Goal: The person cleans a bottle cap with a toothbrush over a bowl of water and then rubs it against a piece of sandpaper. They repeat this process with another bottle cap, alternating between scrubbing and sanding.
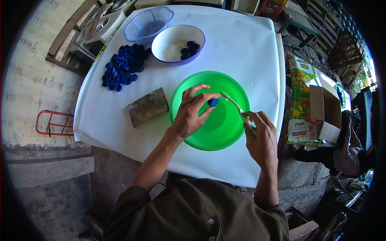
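Between the thumb and fingers of my left hand (191,109) is a dark blue bottle cap (213,102), held over a green basin (179,135). My right hand (262,138) grips a toothbrush (235,105) by its handle, the bristle end pointing at the cap with a small gap between. Beyond the basin stands a white bowl with a purple outside (161,43); several blue caps (190,50) lie in it beside some whitish matter. To its left a large heap of blue caps (124,66) is spread on the white tabletop (237,44).
A rough grey-brown block (148,107) lies left of the basin. A blue plastic basket (148,25) sits at the table's far side. On the right are a cardboard box (325,108), a printed sack (299,100) and another person (349,160). A red metal frame (50,122) leans at the left wall.
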Motion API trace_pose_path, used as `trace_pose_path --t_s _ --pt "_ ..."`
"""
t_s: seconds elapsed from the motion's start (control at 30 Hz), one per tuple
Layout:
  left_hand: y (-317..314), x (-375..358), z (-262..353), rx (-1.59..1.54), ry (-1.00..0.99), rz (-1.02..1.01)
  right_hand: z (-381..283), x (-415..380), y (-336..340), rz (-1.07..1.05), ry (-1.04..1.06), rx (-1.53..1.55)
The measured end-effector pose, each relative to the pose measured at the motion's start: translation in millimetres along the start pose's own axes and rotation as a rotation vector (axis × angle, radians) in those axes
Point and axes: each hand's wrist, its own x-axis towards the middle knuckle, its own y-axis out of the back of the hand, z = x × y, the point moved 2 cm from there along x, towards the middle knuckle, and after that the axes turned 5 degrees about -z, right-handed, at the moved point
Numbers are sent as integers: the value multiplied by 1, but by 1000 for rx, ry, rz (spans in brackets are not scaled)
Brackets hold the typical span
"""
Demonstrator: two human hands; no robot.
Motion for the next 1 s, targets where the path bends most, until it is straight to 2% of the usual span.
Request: trace_pose_path --t_s 0.13,0.27,0.33,0.37,0.47,0.63,0.73,0.83,0.93,1.0 --pt "-7 -2 -3 -338 212 37 -1 -6 -8 153 81 196" --pt "-8 0 1 -602 296 55 -9 -12 -23 24 49 260" --pt "-10 1 -2 -739 333 101 -7 -16 -27 64 97 308" --pt "-8 3 -2 -744 347 123 -7 -17 -29 83 125 334" --pt "-9 -2 -5 -795 358 143 -4 -18 -22 31 -1 293" --pt "-8 0 -2 -843 334 142 -9 -15 -30 71 124 360" --pt "-3 -2 -9 -807 293 197 -5 -20 -24 -7 84 336" --pt "-6 -6 -4 -819 324 144 -6 -15 -22 4 -10 290" --pt "-9 -6 -3 -819 312 151 -8 -13 -30 65 101 320" --pt "-3 -3 -6 -780 266 193 -9 -16 -30 41 98 358"
